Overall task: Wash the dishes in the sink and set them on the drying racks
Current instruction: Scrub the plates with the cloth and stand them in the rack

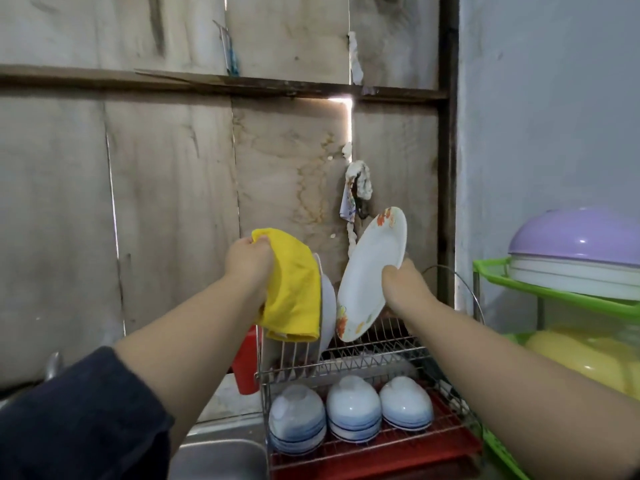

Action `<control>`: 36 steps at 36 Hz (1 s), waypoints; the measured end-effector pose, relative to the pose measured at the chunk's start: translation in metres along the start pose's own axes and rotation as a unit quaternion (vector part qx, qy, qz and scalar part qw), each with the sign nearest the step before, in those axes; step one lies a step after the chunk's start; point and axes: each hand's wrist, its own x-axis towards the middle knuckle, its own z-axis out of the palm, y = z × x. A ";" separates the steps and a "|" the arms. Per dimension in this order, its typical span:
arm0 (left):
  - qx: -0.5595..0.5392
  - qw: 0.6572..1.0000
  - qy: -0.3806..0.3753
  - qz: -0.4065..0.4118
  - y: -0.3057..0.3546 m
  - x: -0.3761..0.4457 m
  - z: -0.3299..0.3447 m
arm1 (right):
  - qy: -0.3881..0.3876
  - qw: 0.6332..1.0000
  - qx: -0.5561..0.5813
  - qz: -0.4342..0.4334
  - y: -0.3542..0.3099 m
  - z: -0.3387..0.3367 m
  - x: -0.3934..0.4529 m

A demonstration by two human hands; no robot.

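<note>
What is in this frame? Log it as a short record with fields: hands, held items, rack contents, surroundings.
left hand: grips yellow cloth
right hand: holds floral plate, tilted above the rack's upper tier
wire rack: upper tier holds a standing white plate behind the cloth
lower tier: three stacks of upturned blue-and-white bowls
red cup: at rack's left side
green shelf: carries purple lid
sink: below left

R hand (401, 289) w/ plate (372, 271)
</note>
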 end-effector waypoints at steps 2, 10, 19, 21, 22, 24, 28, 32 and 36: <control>0.007 1.000 0.012 0.003 -0.001 0.001 0.002 | -0.009 1.000 -0.023 -0.011 -0.002 0.008 0.007; -0.002 1.000 0.018 0.000 -0.007 0.007 0.011 | -0.038 0.996 -0.081 -0.013 0.004 0.033 0.030; -0.005 1.000 0.019 -0.007 -0.015 0.008 0.013 | -0.076 0.985 -0.153 -0.015 0.013 0.048 0.033; -0.009 1.000 0.019 -0.008 -0.017 0.009 0.012 | -0.080 0.983 -0.165 -0.022 0.013 0.050 0.033; -0.008 1.000 0.020 -0.007 -0.018 0.011 0.013 | -0.080 0.982 -0.169 -0.026 0.012 0.051 0.033; -0.010 1.000 0.020 -0.010 -0.019 0.012 0.013 | -0.079 0.981 -0.176 -0.034 0.008 0.050 0.033; -0.016 1.000 0.016 -0.013 -0.020 0.015 0.013 | -0.079 0.979 -0.176 -0.064 0.000 0.050 0.032; -0.020 1.000 0.018 -0.014 -0.021 0.016 0.013 | -0.090 0.976 -0.188 -0.068 0.003 0.057 0.027; -0.022 1.000 0.012 -0.018 -0.024 0.016 0.013 | -0.092 0.976 -0.189 -0.063 0.017 0.061 0.023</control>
